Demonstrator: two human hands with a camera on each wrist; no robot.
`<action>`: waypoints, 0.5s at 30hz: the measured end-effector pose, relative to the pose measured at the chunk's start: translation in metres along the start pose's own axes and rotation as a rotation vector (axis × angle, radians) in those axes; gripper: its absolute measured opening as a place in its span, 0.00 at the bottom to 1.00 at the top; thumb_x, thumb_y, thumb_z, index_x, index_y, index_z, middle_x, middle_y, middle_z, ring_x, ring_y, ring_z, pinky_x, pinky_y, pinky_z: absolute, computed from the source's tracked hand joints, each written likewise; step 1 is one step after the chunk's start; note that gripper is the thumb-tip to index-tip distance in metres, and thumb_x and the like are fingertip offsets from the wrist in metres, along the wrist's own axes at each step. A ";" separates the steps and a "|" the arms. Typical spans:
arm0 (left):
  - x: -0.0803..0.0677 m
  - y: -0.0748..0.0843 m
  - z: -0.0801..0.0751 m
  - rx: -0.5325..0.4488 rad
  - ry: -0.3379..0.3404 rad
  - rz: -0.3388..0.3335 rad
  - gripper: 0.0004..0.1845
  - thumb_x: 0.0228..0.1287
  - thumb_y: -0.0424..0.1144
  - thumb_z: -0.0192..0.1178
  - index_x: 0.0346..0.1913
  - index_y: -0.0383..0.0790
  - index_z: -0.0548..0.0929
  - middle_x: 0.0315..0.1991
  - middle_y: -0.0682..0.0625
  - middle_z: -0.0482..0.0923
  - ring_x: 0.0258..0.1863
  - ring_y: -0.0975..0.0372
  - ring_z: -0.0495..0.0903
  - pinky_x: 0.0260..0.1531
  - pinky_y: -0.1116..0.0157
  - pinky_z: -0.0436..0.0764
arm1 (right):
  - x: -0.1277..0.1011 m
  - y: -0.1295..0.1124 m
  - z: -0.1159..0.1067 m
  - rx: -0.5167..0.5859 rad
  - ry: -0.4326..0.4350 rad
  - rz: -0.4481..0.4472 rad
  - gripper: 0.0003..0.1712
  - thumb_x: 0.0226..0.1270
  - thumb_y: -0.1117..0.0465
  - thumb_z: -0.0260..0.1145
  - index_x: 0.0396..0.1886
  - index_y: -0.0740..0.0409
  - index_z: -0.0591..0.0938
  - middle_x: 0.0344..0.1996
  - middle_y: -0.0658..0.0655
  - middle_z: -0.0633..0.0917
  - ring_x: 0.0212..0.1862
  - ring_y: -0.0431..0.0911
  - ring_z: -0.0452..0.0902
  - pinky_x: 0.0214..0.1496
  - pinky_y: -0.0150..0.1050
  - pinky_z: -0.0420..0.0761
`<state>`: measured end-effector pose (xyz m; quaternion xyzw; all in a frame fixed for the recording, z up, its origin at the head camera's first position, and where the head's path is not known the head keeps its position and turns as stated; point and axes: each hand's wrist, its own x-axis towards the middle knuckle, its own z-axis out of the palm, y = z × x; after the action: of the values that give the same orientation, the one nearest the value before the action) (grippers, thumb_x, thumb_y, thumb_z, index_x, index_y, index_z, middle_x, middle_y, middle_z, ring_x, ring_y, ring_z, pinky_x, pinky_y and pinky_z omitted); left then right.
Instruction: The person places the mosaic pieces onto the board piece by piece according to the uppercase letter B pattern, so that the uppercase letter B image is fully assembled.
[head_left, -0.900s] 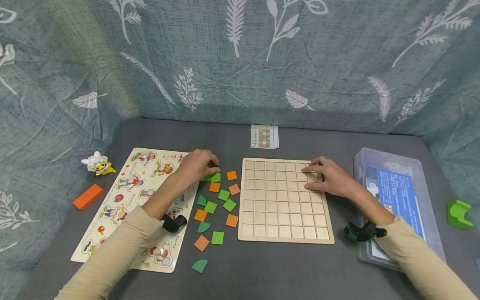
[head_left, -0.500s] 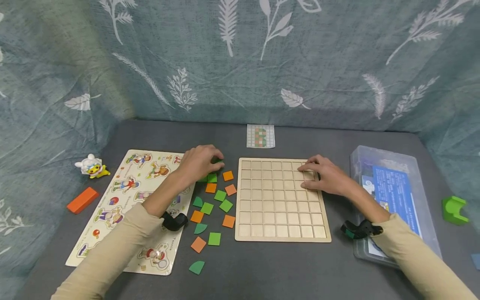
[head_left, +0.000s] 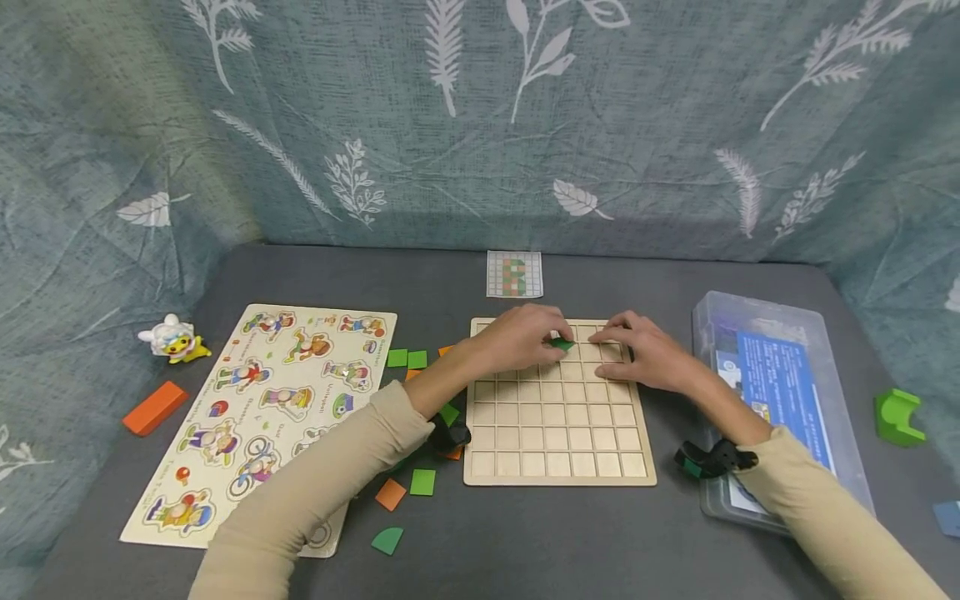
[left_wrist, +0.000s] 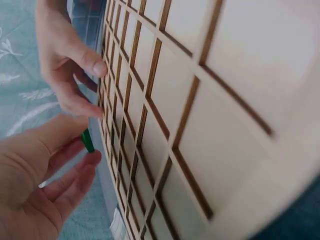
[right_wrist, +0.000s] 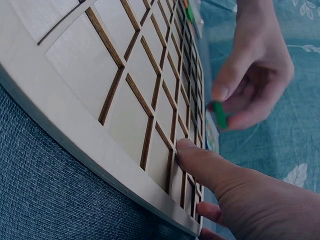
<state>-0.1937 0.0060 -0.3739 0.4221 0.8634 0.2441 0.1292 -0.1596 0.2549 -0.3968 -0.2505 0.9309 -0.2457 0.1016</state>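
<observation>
Since the earlier frame, our left hand (head_left: 522, 337) has left the loose tiles and crossed onto the wooden grid board (head_left: 555, 442), now carrying a dark green tile (head_left: 562, 342) pinched between thumb and fingertips. We hold the tile just above the board's upper rows, centre of the frame; the left wrist view (left_wrist: 88, 141) shows it edge-on, not yet seated in a cell.

Our right hand (head_left: 647, 354) lies just right of it, fingers extended and pressing flat on the board's upper right cells, gripping nothing.

Surroundings: left of the board, scattered green and orange tiles (head_left: 422, 481), some hidden under our left forearm. Further left, the picture puzzle board (head_left: 247, 417), an orange block (head_left: 155, 407) and a small toy figure (head_left: 171, 338) at the frame's left edge. Above the board, a pattern card (head_left: 514, 273). At right, a clear plastic box (head_left: 780, 400) and a green block (head_left: 897, 417).
</observation>
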 end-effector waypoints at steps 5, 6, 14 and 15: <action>0.013 0.000 0.006 0.018 -0.068 0.061 0.11 0.66 0.36 0.61 0.49 0.40 0.85 0.46 0.48 0.81 0.40 0.62 0.80 0.40 0.70 0.78 | 0.000 -0.001 0.000 0.001 -0.002 0.000 0.26 0.63 0.52 0.69 0.60 0.56 0.79 0.56 0.65 0.72 0.48 0.54 0.68 0.43 0.45 0.67; 0.014 0.000 0.007 0.024 -0.080 0.065 0.11 0.66 0.36 0.61 0.49 0.40 0.85 0.45 0.48 0.81 0.40 0.62 0.80 0.41 0.71 0.78 | 0.000 -0.001 0.000 0.000 -0.002 -0.002 0.26 0.63 0.52 0.69 0.60 0.56 0.79 0.56 0.65 0.72 0.49 0.54 0.68 0.43 0.45 0.67; 0.017 -0.002 0.010 0.060 -0.101 0.068 0.11 0.66 0.35 0.61 0.49 0.39 0.85 0.46 0.48 0.82 0.42 0.63 0.80 0.42 0.71 0.78 | -0.001 -0.001 0.000 0.005 0.002 -0.014 0.26 0.63 0.53 0.69 0.60 0.56 0.79 0.56 0.66 0.72 0.50 0.55 0.68 0.43 0.46 0.68; 0.017 -0.002 0.009 0.063 -0.099 0.067 0.10 0.66 0.35 0.61 0.49 0.39 0.85 0.46 0.48 0.82 0.41 0.62 0.80 0.42 0.71 0.78 | -0.001 -0.001 0.000 0.006 0.002 -0.014 0.26 0.63 0.53 0.69 0.60 0.57 0.79 0.56 0.66 0.72 0.50 0.55 0.68 0.43 0.46 0.68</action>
<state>-0.2009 0.0213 -0.3831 0.4660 0.8487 0.1998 0.1502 -0.1581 0.2551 -0.3962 -0.2566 0.9284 -0.2495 0.0998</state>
